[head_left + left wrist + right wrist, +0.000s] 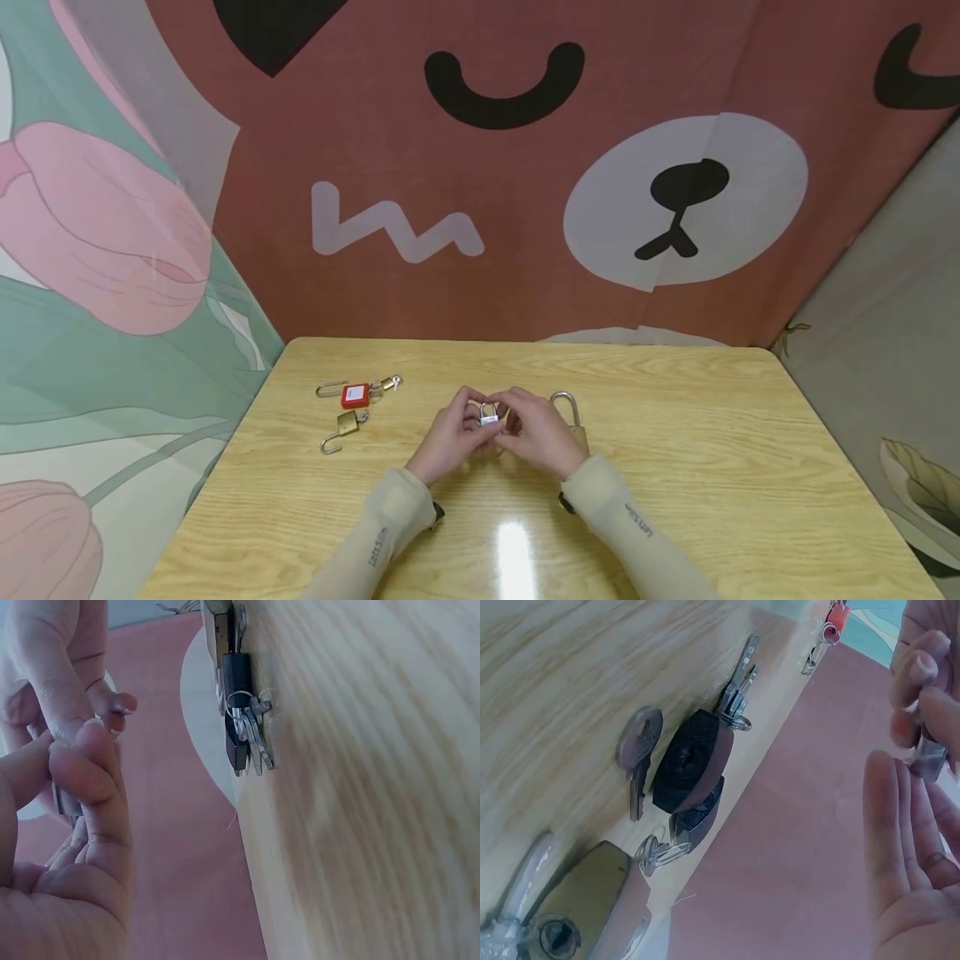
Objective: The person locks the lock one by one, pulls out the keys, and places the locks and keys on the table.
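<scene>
A small silver padlock, its shackle upward, is held between both hands above the table. My left hand grips its body from the left with thumb and curled fingers. From the right, my right hand pinches it at the edge, one finger near the shackle and the thumb low on the body. Fingers cover much of the padlock in the right wrist view. Just beyond the right hand lies a large brass padlock, partly hidden by that hand.
On the table's left lie a red padlock with a white label, a small brass lock with keys, and a brass padlock with its shackle swung out. The right wrist view shows black padlocks and a loose key.
</scene>
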Demonstrator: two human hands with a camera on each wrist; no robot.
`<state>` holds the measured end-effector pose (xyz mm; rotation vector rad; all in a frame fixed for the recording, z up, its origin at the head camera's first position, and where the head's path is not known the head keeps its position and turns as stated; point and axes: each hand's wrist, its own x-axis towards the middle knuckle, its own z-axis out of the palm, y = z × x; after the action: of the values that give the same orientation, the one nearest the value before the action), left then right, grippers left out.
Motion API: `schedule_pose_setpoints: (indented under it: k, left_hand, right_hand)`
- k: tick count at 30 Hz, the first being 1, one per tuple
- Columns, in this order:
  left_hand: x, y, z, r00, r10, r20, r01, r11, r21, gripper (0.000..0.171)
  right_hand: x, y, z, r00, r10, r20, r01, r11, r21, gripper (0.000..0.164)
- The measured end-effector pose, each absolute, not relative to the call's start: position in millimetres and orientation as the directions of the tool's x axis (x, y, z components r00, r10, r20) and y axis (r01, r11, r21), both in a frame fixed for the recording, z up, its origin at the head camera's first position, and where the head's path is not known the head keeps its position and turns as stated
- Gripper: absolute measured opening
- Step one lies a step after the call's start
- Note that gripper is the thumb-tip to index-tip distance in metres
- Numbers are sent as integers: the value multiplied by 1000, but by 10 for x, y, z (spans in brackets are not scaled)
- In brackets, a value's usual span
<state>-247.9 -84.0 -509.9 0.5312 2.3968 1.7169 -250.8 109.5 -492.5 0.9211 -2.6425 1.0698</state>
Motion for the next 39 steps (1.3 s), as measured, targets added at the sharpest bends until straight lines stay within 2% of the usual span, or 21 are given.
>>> schedule_pose_setpoints:
  k: [8, 14, 18, 28, 33, 39]
  left_hand:
    - [-2468, -888, -5078, -935, 342, 96, 209, 313, 927, 34]
    - [-2483, -940, -5088, -928, 361, 89, 216, 329, 919, 42]
    - [-2476, -994, -5077, -923, 381, 58, 221, 400, 889, 45]
    - [-2494, -1086, -5165, -903, 424, -74, 204, 572, 794, 46]
    - [-2482, -1070, -5209, -886, 462, -41, 277, 597, 753, 47]
    - [-2480, -1046, -5211, -873, 487, -25, 345, 654, 673, 50]
  right_hand:
    - [-2478, 1088, -4957, -788, -492, 371, -610, 541, -579, 41]
    - [-2483, 1067, -4997, -767, -490, 416, -640, 529, -557, 28]
    - [-2499, 1042, -5033, -765, -495, 412, -643, 559, -524, 25]
    - [-2538, 920, -5090, -762, -577, 293, -647, 671, -363, 21]
    - [-2555, 887, -5098, -755, -608, 245, -655, 695, -295, 24]
    - [-2569, 872, -5097, -775, -598, 206, -631, 713, -306, 25]
